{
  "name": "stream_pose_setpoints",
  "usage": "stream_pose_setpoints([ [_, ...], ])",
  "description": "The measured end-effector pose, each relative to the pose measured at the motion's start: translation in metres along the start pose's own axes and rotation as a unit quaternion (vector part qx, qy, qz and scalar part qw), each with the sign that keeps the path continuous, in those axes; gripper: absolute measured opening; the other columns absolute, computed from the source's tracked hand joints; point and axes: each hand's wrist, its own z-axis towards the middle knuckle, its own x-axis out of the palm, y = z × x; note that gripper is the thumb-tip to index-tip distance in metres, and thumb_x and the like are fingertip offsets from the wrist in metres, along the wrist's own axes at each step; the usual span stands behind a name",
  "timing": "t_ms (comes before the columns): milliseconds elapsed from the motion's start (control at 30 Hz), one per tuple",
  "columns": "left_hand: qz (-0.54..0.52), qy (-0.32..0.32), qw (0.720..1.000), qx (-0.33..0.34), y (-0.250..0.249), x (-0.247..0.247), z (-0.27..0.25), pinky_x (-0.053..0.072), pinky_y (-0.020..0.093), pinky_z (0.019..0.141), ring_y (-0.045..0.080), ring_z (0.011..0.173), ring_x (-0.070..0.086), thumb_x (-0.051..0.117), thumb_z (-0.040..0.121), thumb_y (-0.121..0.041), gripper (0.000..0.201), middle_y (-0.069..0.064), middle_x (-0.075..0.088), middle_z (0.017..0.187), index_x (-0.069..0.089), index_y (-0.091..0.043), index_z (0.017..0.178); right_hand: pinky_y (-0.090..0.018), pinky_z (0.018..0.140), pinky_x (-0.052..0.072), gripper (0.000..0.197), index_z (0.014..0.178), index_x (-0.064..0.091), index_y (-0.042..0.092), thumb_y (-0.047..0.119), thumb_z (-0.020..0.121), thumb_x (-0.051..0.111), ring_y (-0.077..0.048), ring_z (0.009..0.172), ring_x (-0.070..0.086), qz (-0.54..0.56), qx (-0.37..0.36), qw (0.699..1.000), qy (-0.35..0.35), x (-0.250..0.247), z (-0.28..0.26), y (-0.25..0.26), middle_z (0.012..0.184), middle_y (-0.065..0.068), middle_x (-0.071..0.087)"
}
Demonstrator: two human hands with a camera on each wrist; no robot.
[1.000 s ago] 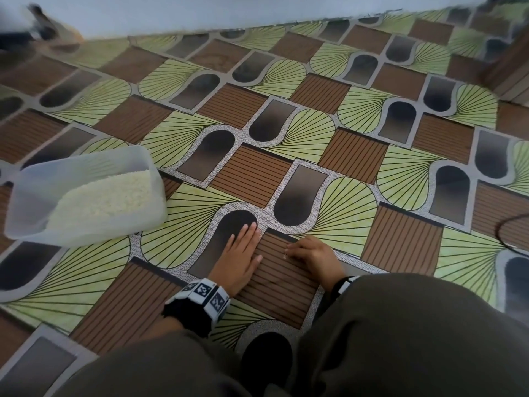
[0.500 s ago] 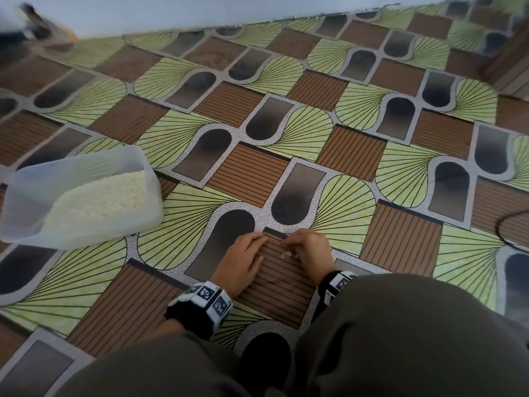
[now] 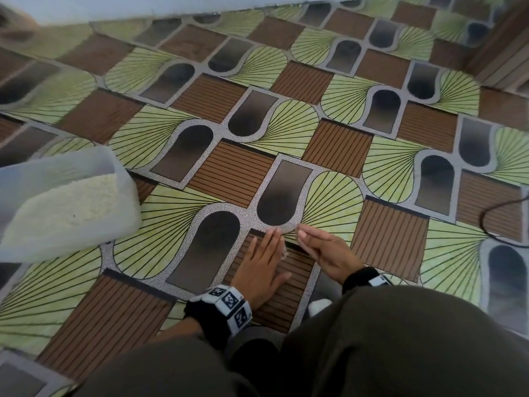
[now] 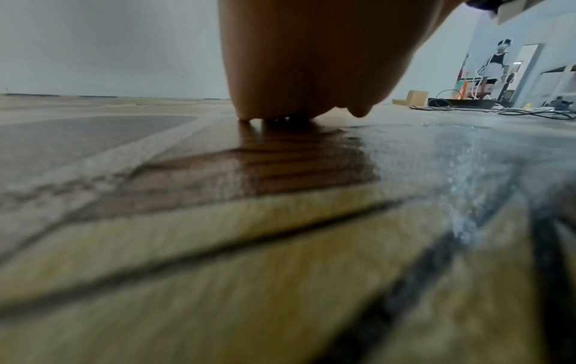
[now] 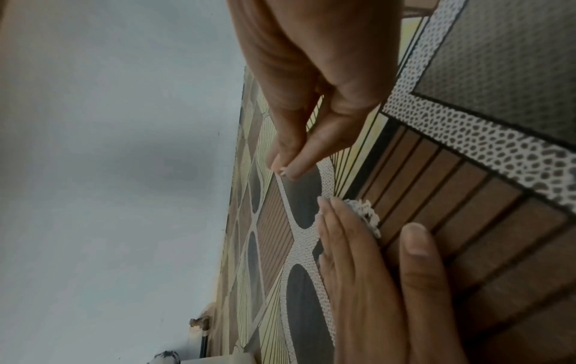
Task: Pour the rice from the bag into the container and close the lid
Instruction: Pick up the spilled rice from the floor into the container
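Patterned vinyl floor (image 3: 337, 150) from the head view: container (image 3: 126, 207) of rice (image 3: 65, 204), lidless, sits at ten o'clock of the flat left hand (image 3: 262, 267); right hand (image 3: 326, 253) opposite, fingers straight. Right-wrist view: spilled grains (image 5: 364, 211) heaped against the left fingers (image 5: 349, 236), nearer that hand.

left hand (image 5: 367, 278) flat | rice (image 5: 363, 211) at fingertips | right hand (image 5: 305, 98) straight-fingered

The left hand (image 3: 262, 266) lies palm down with its fingers straight and pressed together, thumb spread toward the right hand (image 3: 325, 250). The right hand stands on its edge just beside it, fingers straight and held together, palm facing the left hand. Both wrists wear black bands with patterned markers.
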Motion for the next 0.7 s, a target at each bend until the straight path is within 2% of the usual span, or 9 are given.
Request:
stream_pose_setpoints([
  [67, 0.017, -0.031, 0.999, 0.025, -0.001, -0.004, 0.0, 0.026, 0.045, 0.11, 0.024, 0.14, 0.019, 0.003, 0.095, -0.052, 0.071, 0.012, 0.025, 0.15, 0.028, -0.004, 0.141, -0.012, 0.059, 0.053, 0.019, 0.091, 0.064, -0.003, -0.014, 0.085, 0.05, -0.005, 0.07, 0.069, 0.004, 0.001, 1.0, 0.002, -0.001, 0.0, 0.001, 0.074, -0.002, 0.073],
  [133, 0.005, -0.038, 0.998, 0.053, 0.005, -0.009, 0.004, 0.006, 0.037, 0.115, 0.021, 0.142, 0.0, 0.004, 0.092, -0.052, 0.07, 0.006, 0.003, 0.154, 0.014, -0.007, 0.146, -0.012, 0.059, 0.053, 0.019, 0.09, 0.064, -0.002, -0.013, 0.085, 0.05, -0.006, 0.069, 0.069, 0.013, 0.002, 1.0, -0.005, -0.004, 0.0, 0.002, 0.073, -0.002, 0.073],
  [167, -0.008, -0.027, 0.998, 0.058, 0.01, -0.017, 0.006, 0.002, 0.035, 0.115, 0.021, 0.142, 0.0, 0.008, 0.09, -0.049, 0.069, 0.005, 0.003, 0.154, 0.013, -0.009, 0.146, -0.012, 0.058, 0.053, 0.02, 0.089, 0.064, -0.001, -0.013, 0.085, 0.05, -0.006, 0.068, 0.069, 0.018, 0.002, 1.0, -0.01, -0.005, 0.0, 0.003, 0.072, -0.002, 0.072],
  [267, -0.031, -0.093, 0.987, 0.124, 0.029, -0.03, 0.018, 0.041, 0.043, 0.099, 0.026, 0.124, 0.047, 0.039, 0.081, -0.038, 0.056, 0.007, 0.054, 0.131, 0.046, -0.012, 0.13, -0.013, 0.058, 0.053, 0.02, 0.087, 0.064, 0.001, -0.012, 0.086, 0.048, -0.006, 0.066, 0.069, 0.033, 0.006, 0.999, -0.023, -0.006, 0.0, 0.005, 0.07, -0.003, 0.072],
  [300, -0.043, -0.113, 0.98, 0.158, 0.037, -0.029, 0.022, 0.048, 0.045, 0.092, 0.026, 0.116, 0.053, 0.049, 0.076, -0.035, 0.053, 0.007, 0.061, 0.121, 0.052, -0.011, 0.123, -0.013, 0.058, 0.054, 0.02, 0.087, 0.063, 0.001, -0.012, 0.086, 0.048, -0.006, 0.066, 0.069, 0.038, 0.008, 0.999, -0.024, -0.007, 0.0, 0.006, 0.07, -0.003, 0.072],
  [367, -0.093, -0.102, 0.966, 0.217, 0.047, -0.033, 0.033, 0.047, 0.039, 0.092, 0.021, 0.112, 0.046, 0.067, 0.067, -0.026, 0.058, 0.01, 0.061, 0.118, 0.058, -0.007, 0.121, -0.013, 0.058, 0.054, 0.021, 0.087, 0.063, 0.001, -0.013, 0.086, 0.048, -0.006, 0.065, 0.069, 0.046, 0.009, 0.999, -0.026, -0.007, -0.001, 0.007, 0.07, -0.003, 0.072],
  [500, -0.148, -0.029, 0.964, 0.22, 0.041, -0.036, 0.046, 0.025, 0.021, 0.098, 0.016, 0.113, 0.036, 0.076, 0.066, -0.02, 0.063, 0.011, 0.052, 0.128, 0.057, -0.008, 0.125, -0.013, 0.06, 0.054, 0.021, 0.089, 0.063, 0.001, -0.012, 0.086, 0.048, -0.006, 0.067, 0.069, 0.053, 0.015, 0.998, -0.025, -0.008, -0.001, 0.008, 0.072, -0.003, 0.072],
  [600, -0.198, -0.046, 0.958, 0.204, 0.036, -0.032, 0.047, 0.028, 0.017, 0.092, 0.012, 0.103, 0.038, 0.078, 0.063, -0.017, 0.054, 0.012, 0.056, 0.115, 0.064, -0.008, 0.115, -0.013, 0.06, 0.054, 0.021, 0.09, 0.063, 0.001, -0.013, 0.086, 0.047, -0.006, 0.067, 0.069, 0.057, 0.015, 0.998, -0.027, -0.01, -0.001, 0.006, 0.072, -0.002, 0.072],
  [700, -0.226, -0.071, 0.952, 0.193, 0.033, -0.029, 0.046, 0.034, 0.022, 0.088, 0.013, 0.096, 0.043, 0.078, 0.061, -0.014, 0.047, 0.012, 0.058, 0.103, 0.068, -0.007, 0.107, -0.013, 0.059, 0.054, 0.02, 0.091, 0.062, -0.001, -0.013, 0.087, 0.046, -0.006, 0.065, 0.069, 0.062, 0.016, 0.997, -0.029, -0.008, 0.0, 0.004, 0.07, -0.002, 0.072],
])
